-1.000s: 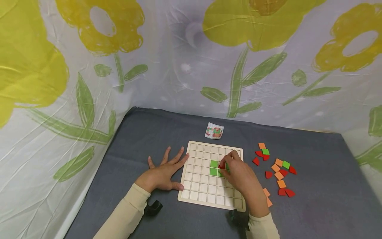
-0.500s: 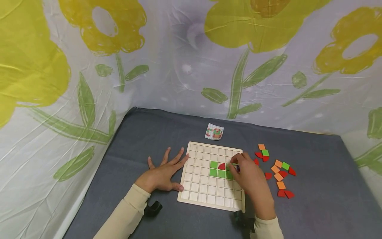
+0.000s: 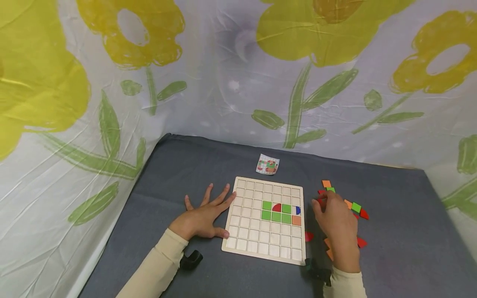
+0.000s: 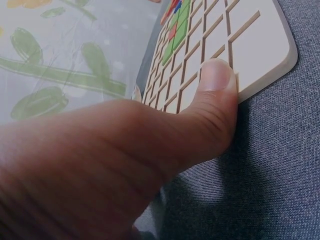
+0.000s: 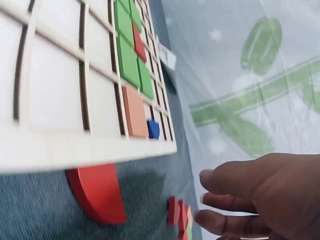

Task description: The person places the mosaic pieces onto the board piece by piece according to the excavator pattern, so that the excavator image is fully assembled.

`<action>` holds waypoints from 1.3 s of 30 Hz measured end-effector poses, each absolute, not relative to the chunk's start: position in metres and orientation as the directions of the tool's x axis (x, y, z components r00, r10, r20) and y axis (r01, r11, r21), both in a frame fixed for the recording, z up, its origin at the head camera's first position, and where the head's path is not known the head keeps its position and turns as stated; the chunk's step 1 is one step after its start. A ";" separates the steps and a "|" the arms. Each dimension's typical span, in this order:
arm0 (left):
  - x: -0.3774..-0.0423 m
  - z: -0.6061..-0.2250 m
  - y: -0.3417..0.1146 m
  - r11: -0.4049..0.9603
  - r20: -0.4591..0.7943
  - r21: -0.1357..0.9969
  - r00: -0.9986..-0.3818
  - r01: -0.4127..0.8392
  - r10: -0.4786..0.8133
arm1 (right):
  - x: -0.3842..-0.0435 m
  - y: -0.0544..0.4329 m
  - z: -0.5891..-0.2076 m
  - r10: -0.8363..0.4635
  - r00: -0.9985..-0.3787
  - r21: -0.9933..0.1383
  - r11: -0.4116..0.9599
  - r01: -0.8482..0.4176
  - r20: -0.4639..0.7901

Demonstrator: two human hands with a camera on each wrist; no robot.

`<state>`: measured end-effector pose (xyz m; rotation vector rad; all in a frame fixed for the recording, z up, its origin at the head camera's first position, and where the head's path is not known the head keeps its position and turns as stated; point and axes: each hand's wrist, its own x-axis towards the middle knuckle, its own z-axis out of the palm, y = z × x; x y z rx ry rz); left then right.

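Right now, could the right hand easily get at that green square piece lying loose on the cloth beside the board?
Probably yes: the right hand hovers over the loose pieces, and the green square lies just beside its knuckles, uncovered.

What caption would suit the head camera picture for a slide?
Left hand flat beside a wooden grid board while the right hand reaches among loose coloured tiles.

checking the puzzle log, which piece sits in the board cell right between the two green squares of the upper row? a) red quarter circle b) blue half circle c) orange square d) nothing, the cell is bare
a: in the head view a red quarter circle fills the cell between the two upper green squares on the board; the blue piece and the orange square lie further right.
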<state>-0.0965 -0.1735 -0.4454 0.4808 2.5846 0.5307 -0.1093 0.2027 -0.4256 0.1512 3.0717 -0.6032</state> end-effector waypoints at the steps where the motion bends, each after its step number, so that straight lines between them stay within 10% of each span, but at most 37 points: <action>1: -0.096 -0.445 -0.173 0.865 -0.360 0.441 -0.835 0.240 0.416 | -0.110 0.205 -0.427 0.103 -0.994 -0.368 0.923 0.110 -0.038; 39: -0.096 -0.443 -0.173 0.861 -0.372 0.450 -0.827 0.237 0.422 | -0.117 0.204 -0.435 0.068 -0.991 -0.347 0.932 0.103 -0.113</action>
